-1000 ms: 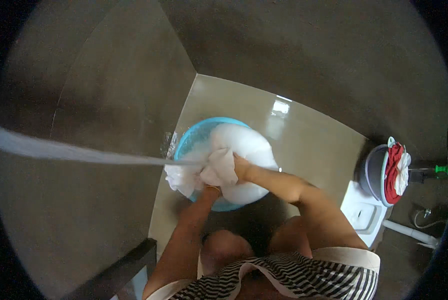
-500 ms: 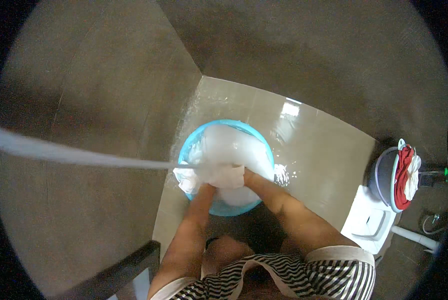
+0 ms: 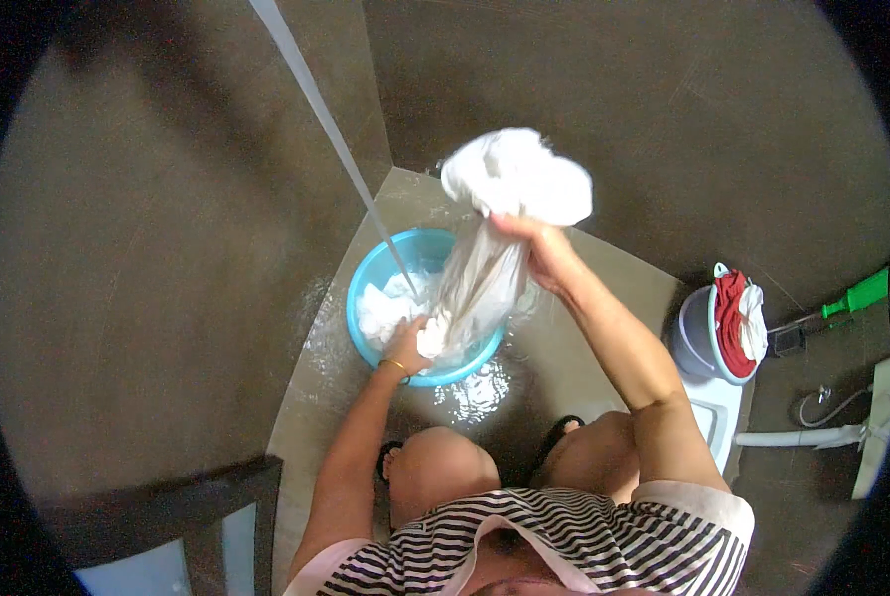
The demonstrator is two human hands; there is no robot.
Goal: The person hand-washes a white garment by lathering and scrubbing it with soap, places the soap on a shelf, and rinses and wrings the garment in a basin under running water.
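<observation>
On the wet floor (image 3: pixel 584 338) sits the blue tub (image 3: pixel 357 328), a thin stream of water (image 3: pixel 338 144) falling into it. The white cloth (image 3: pixel 485 273) stretches up out of the tub, its lower end bunched inside, its top flopping above the right hand (image 3: pixel 546 250) – which is closed round it, thumb in front. The left hand (image 3: pixel 406 344) is curled against the bunched end, but its fingertips are lost in the folds, so I cannot tell whether it pinches.

The step in hand looks like drawing the cloth up from the water; the next move probably calls for a firm right grip against wet weight. The right fingers are mostly hidden behind cloth – and where this piece parts from the other whites is hard to make out.
</observation>
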